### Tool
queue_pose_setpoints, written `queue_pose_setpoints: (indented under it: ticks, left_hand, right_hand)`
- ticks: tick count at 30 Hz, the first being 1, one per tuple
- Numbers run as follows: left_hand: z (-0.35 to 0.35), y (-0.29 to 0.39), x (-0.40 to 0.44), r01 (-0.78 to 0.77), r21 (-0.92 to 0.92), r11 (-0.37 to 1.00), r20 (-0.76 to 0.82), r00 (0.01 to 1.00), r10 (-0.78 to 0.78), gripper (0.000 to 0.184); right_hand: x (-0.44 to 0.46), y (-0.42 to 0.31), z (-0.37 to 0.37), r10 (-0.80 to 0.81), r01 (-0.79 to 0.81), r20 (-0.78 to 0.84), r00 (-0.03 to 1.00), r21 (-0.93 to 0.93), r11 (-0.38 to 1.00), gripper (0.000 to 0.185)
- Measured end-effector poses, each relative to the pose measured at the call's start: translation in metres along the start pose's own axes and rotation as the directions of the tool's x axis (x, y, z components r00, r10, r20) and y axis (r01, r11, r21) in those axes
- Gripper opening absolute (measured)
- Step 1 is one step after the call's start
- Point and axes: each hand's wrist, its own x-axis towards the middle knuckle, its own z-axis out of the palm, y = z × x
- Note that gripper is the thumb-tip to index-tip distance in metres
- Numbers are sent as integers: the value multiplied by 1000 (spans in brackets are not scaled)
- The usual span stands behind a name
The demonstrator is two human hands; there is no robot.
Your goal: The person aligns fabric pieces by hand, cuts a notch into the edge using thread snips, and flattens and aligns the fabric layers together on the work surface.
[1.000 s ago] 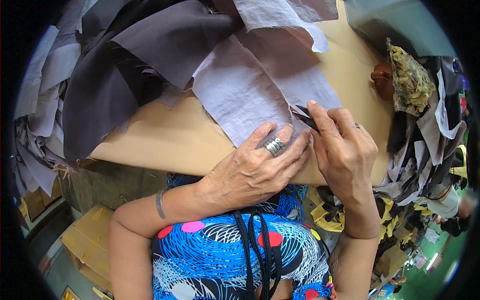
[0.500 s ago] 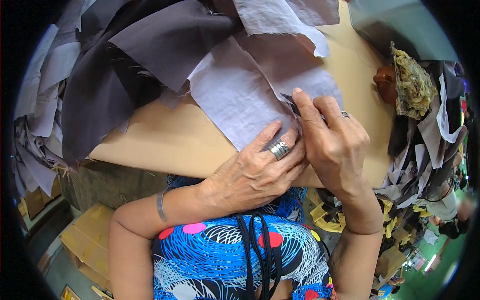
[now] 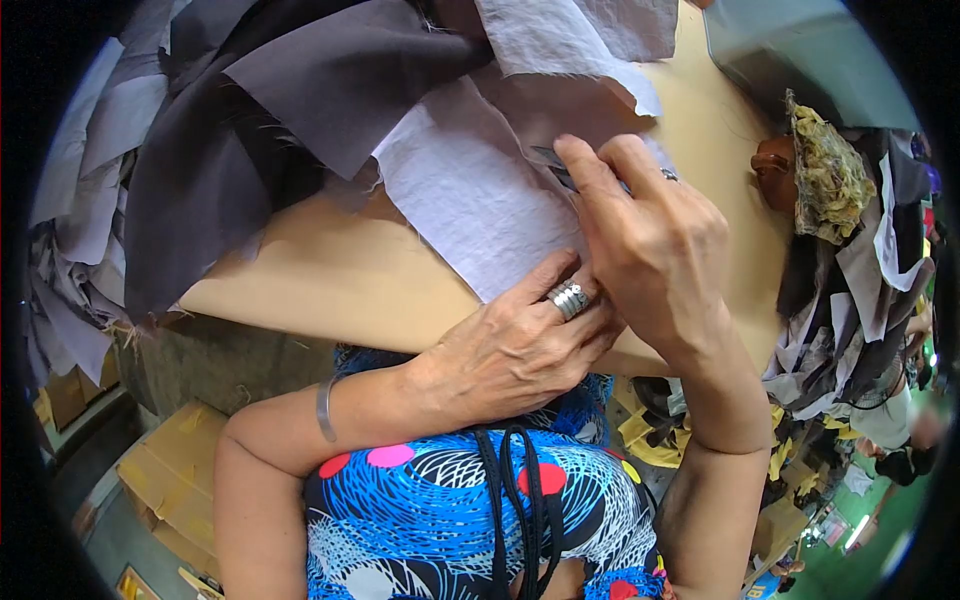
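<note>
A light grey-lilac cloth piece (image 3: 470, 190) lies on the tan table top, its long right edge running up beneath my hands. My left hand (image 3: 530, 340), with wide rings, is closed on the lower corner of this cloth; its fingertips are partly hidden by the other hand. Just right of it, my right hand (image 3: 655, 235) is wrapped round small dark thread snips (image 3: 553, 165). Their pointed blades stick out past the thumb, over the seam line of the cloth. The handle is hidden in the palm.
Dark grey cloth pieces (image 3: 330, 80) are heaped at the upper left, hanging over the table edge (image 3: 290, 320). At the right edge stand a brown pot-like object (image 3: 773, 172) and a fuzzy yellowish pad (image 3: 830, 175). Cloth scraps (image 3: 850, 320) hang beyond. A cardboard box (image 3: 180, 480) sits lower left.
My right hand has moved up and slightly left along the cloth's edge, carrying the snips. My left hand has barely shifted, still gripping the lower corner.
</note>
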Motion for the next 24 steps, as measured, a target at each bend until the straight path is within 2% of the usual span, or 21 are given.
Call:
queue_pose_setpoints:
  ticks: [5,8,11,14,17,20,21,23,24]
  left_hand:
    - [2,-1,1,-21,40,999,-36,999,22,31]
    - [0,-2,2,-36,82,996,-6,999,36,33]
    - [1,-2,1,-35,64,997,-4,999,36,33]
    - [2,-2,-1,-63,96,993,19,998,61,35]
    - [-4,-2,3,-52,74,996,43,998,49,39]
    - [3,-1,-1,-63,52,997,74,995,59,41]
    - [4,-1,-1,-56,53,997,74,996,52,41]
    - [5,-1,0,-37,56,998,69,997,33,41]
    - [4,-2,0,-25,27,999,49,999,24,41]
  right_hand:
    - [17,0,1,-30,30,4,1000,-6,1000,20]
    - [22,0,5,-28,28,-11,1000,-19,999,12]
    - [31,0,6,-35,38,-62,997,38,999,9]
    - [37,0,7,-18,18,0,1000,20,1000,28]
    - [51,-2,6,5,-5,-3,1000,29,1000,28]
    - [78,-2,-2,-85,90,-87,993,54,995,32]
    - [93,-1,-12,16,-40,142,990,168,985,16]
    - [103,2,-23,13,-20,179,984,38,999,14]
    - [101,5,-26,-6,-3,161,987,54,999,15]
